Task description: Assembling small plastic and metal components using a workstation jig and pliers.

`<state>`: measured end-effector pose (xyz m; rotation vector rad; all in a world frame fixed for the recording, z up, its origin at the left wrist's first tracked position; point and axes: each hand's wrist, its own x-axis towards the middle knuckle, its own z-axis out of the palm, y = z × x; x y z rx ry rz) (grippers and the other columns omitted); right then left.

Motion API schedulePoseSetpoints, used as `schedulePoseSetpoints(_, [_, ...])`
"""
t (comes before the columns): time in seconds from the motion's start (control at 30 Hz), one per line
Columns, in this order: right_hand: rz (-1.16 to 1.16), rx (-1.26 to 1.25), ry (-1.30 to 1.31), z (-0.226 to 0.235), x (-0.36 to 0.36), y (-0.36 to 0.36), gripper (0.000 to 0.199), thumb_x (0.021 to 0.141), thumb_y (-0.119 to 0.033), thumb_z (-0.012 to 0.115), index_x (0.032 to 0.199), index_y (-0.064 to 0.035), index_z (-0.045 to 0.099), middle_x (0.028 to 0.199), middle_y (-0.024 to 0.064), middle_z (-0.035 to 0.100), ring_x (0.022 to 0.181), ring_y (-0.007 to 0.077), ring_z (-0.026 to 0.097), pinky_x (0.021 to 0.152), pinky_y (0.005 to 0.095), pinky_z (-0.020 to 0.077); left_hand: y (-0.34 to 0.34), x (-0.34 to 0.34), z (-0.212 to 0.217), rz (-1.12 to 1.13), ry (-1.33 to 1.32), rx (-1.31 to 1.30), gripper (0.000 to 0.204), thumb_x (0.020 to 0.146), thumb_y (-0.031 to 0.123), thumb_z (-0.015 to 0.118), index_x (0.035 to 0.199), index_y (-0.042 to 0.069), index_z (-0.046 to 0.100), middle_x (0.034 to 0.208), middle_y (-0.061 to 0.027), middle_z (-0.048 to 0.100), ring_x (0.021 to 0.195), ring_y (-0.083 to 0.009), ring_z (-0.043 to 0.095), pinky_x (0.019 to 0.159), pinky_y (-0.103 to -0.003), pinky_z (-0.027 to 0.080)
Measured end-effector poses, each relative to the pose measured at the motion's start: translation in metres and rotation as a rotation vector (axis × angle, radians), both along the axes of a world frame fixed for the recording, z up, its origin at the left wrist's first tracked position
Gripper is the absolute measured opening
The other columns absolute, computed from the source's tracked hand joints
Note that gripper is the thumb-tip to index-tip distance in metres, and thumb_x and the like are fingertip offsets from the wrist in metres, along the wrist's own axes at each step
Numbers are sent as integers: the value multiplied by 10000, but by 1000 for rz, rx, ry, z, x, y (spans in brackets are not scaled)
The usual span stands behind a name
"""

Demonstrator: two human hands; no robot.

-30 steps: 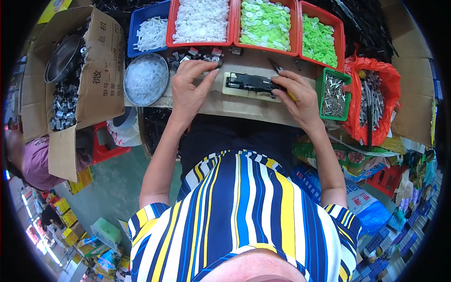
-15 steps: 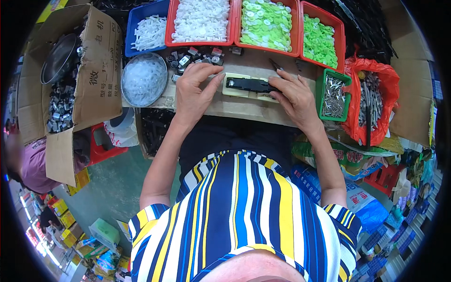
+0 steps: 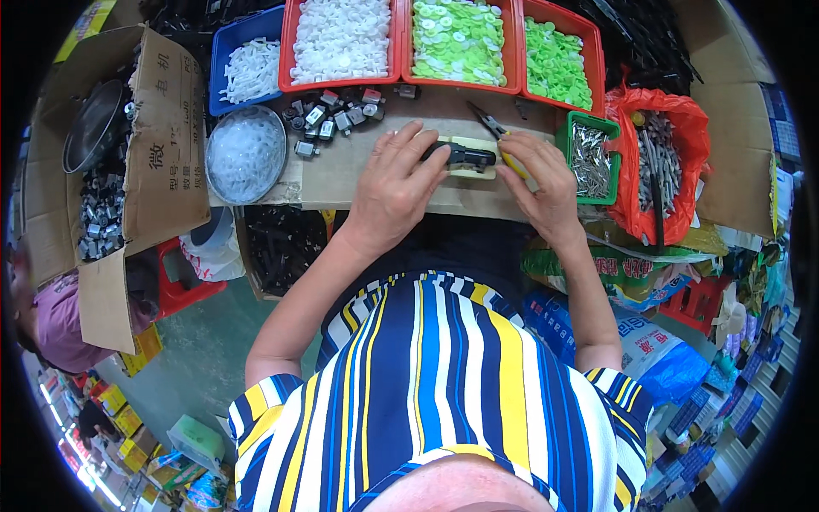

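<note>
A long black plastic housing lies on a cream-coloured block at the front of the cardboard-covered bench. My left hand is closed on the housing's left end, and its fingers hide that end. To the right, my right hand has its fingers and thumb around the yellow handles of pointed pliers. The pliers' dark jaws point away and to the left, behind the housing. Several small metal motors lie loose beyond my left hand.
Along the back stand a blue bin and red bins of white and green plastic parts. A round dish and an open carton are at left. At right are a green tray of metal pins and a red bag of metal rods.
My right hand has let go of the housing's right end and taken hold of the pliers. My left hand has shifted right and now covers the housing's left end.
</note>
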<state>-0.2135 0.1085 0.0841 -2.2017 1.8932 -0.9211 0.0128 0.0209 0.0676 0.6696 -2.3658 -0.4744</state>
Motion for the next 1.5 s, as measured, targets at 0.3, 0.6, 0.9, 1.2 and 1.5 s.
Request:
schedulePoseSetpoints(0.3, [14,-35,-37,-3,5,5,249,822,-109,729,1042,-28,644,1087,126,647,1036,311,627,864,415,473,12,-12,-15,-17,-73,-93,392,837,96,705,1197,-28,616,1319,-185,575,1287,-347,522,1035,-471,430])
schedulePoseSetpoints(0.6, [49,-16,-64,-15,19,-16,282,800,-115,735,1057,-39,649,1095,131,641,1030,320,622,876,421,476,22,-20,-24,55,-36,-87,449,845,105,696,1255,-42,584,1343,-192,571,1311,-338,512,1090,-452,382])
schedulePoseSetpoints(0.9, [-346,-108,66,30,-60,11,214,869,-103,690,1058,-5,666,1047,166,656,973,323,635,848,417,495,15,-15,-29,46,-4,-145,408,826,109,725,1203,-21,636,1293,-173,620,1259,-320,563,1054,-431,417])
schedulePoseSetpoints(1.2, [-749,197,403,-5,-217,79,290,922,-221,632,1127,-15,631,1012,234,659,957,417,631,835,485,484,7,-14,-27,32,-6,-211,351,817,89,729,1153,5,672,1239,-153,659,1210,-301,606,1005,-412,461])
schedulePoseSetpoints(1.5, [-630,3,114,52,-116,64,271,994,-181,538,1155,24,614,973,251,670,861,422,654,737,444,508,7,-18,-29,36,15,-238,328,821,94,724,1137,15,685,1210,-145,676,1186,-289,624,995,-401,468])
